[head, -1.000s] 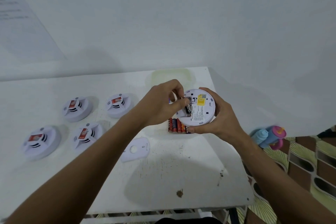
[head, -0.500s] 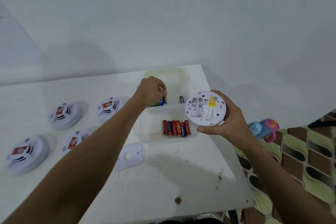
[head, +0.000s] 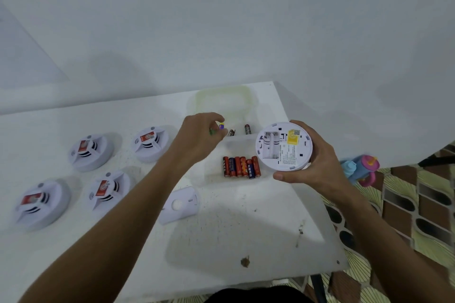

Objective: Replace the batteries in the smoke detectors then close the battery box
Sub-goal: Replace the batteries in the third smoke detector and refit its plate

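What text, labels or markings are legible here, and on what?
None can be read as words.
Held smoke detector: white printed label and yellow sticker with a code square, too small.
Row of batteries: brand print blurred.
Four detectors on table, e.g.: red stickers, blurred.

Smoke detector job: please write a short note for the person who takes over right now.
Left hand: pinches a green battery over the far compartment of the battery box.
Right hand: holds the open smoke detector, battery bay empty.
Back cover lies on the table. Six batteries lie in the near compartment.
Done: old batteries out of this detector.
Left: fit fresh batteries, refit cover, the four other detectors if not done, close the box.
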